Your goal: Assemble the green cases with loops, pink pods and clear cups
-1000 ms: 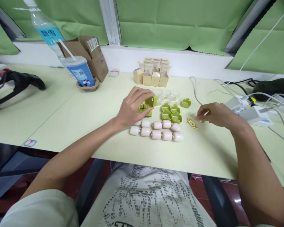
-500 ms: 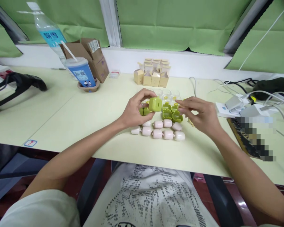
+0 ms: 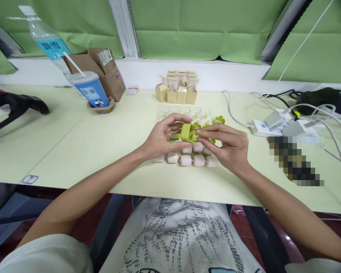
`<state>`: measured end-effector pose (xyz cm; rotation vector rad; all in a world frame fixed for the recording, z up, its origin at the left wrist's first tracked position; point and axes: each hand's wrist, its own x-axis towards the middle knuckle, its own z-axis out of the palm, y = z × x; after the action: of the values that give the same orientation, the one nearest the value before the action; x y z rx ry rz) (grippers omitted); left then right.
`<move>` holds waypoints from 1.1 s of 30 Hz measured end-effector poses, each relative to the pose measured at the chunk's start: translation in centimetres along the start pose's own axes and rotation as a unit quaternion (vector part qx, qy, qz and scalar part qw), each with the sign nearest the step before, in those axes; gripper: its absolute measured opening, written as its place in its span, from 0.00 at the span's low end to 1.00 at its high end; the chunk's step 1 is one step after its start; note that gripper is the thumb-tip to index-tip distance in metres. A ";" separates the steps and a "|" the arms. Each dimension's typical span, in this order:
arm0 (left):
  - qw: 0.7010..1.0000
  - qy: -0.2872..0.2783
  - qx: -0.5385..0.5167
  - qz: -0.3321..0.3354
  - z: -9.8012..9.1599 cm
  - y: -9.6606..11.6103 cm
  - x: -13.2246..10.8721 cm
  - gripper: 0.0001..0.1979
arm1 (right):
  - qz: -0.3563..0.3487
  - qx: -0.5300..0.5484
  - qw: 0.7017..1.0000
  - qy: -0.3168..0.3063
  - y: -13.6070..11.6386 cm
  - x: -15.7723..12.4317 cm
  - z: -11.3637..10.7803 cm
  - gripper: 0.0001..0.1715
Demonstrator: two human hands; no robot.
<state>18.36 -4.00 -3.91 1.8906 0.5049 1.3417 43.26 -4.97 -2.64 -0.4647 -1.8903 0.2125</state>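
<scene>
My left hand (image 3: 161,137) pinches a small green plastic case (image 3: 186,132) above the pale table (image 3: 108,140), its opening turned to the right. My right hand (image 3: 226,145) has its fingertips pinched against that opening; whether a small part sits between them is hidden. Below both hands lie two rows of pink-white rounded pieces (image 3: 191,160). More green cases (image 3: 219,120) and clear round lids (image 3: 195,113) lie just behind the hands.
Small tan boxes (image 3: 177,91) stand at the back. A blue cup with a straw (image 3: 90,91), a water bottle (image 3: 49,43) and a cardboard box (image 3: 106,72) are at the back left. White chargers and cables (image 3: 275,123) sprawl on the right.
My left hand lifted a green case from the pile and turned it. My right hand left the yellow piece on the table and came across to meet the case.
</scene>
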 end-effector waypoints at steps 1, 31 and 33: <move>1.000 -0.009 0.002 -0.011 0.2 0.1 0.0 0.30 | -0.014 0.000 1.000 0.004 -0.2 0.0 0.1 0.17; 0.996 -0.021 0.009 -0.082 1.6 0.2 -0.1 0.31 | -0.168 -0.113 0.974 -0.105 1.0 -0.5 -0.3 0.15; 0.997 0.003 0.003 -0.074 1.6 -0.2 -0.1 0.32 | -0.132 -0.091 0.982 -0.096 0.9 -0.2 -0.7 0.15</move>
<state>19.82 -4.48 -4.39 1.8166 0.6399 1.2507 44.20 -4.31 -2.91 -0.3191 -2.1484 -0.0959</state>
